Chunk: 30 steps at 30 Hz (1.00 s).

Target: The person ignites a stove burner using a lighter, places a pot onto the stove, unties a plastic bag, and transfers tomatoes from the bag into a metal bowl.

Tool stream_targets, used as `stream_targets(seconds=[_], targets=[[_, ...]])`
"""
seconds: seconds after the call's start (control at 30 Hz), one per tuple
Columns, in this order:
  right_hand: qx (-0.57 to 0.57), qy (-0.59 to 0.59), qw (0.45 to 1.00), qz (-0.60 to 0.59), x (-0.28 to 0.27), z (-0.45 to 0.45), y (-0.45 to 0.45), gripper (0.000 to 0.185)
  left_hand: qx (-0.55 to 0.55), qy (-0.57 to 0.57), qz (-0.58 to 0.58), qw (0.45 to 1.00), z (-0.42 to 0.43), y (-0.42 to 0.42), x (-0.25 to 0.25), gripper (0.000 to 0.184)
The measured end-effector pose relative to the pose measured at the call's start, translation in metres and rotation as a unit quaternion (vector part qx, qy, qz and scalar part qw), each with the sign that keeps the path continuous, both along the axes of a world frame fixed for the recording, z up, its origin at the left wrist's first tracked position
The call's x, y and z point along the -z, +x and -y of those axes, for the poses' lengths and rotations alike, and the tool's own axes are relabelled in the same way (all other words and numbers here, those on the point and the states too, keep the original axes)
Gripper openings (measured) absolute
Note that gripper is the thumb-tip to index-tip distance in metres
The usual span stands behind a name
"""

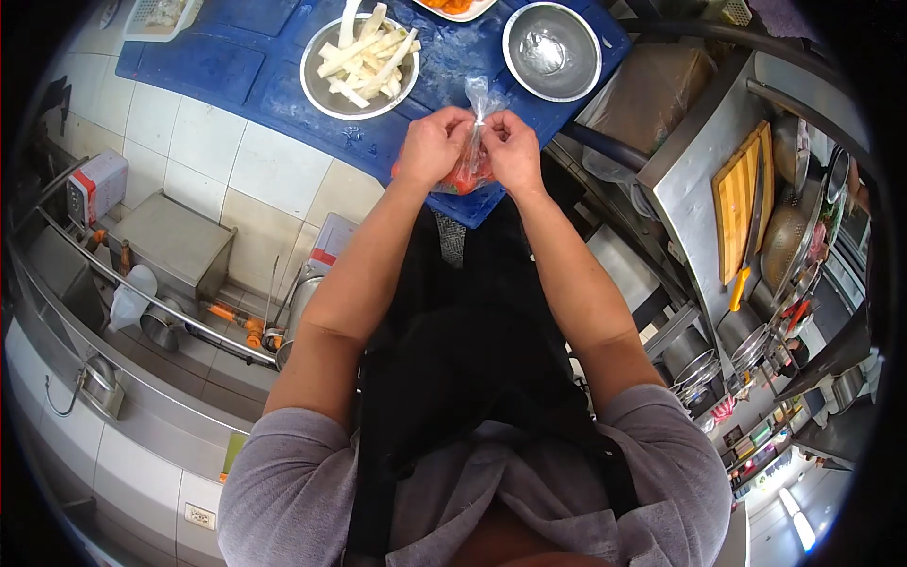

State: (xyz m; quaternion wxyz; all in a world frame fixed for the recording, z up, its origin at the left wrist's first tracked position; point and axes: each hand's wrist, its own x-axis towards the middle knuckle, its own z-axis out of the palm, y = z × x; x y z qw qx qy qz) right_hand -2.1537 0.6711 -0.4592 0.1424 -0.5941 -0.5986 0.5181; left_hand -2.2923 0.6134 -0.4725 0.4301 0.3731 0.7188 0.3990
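Note:
A clear plastic bag (470,173) with red contents rests at the near edge of the blue table (283,66). Its neck is gathered and twisted, and the loose top stands up above my fingers. My left hand (436,147) pinches the gathered neck from the left. From the right, my right hand (513,151) pinches it at the same height, fingertips close to the left ones. What exactly the red food is cannot be made out. Just beyond my left hand stands a metal bowl (310,77) heaped with pale peeled sticks (370,61).
Beyond my right hand sits another metal bowl (553,52) with a wet-looking inside. A plate of orange food (458,8) and a white basket (156,24) lie farther back. On the right counter, a yellow-handled knife (746,250) rests on a wooden cutting board (735,203).

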Motion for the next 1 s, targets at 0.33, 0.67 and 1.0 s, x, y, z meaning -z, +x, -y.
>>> stream_targets(seconds=[0.33,0.67,1.0], targets=[[-0.057,-0.021,0.998,-0.004,-0.008,-0.016,0.006,0.009,0.166,0.022,-0.037,0.985,-0.026,-0.029,-0.004,0.015],[-0.032,0.010,0.993,-0.117,0.017,-0.002,0.014,0.005,0.054,0.023,-0.042,0.997,-0.013,-0.013,0.005,0.013],[0.014,-0.048,0.991,-0.126,0.022,0.021,0.007,0.005,0.115,0.059,-0.111,0.985,0.011,-0.004,-0.012,0.022]])
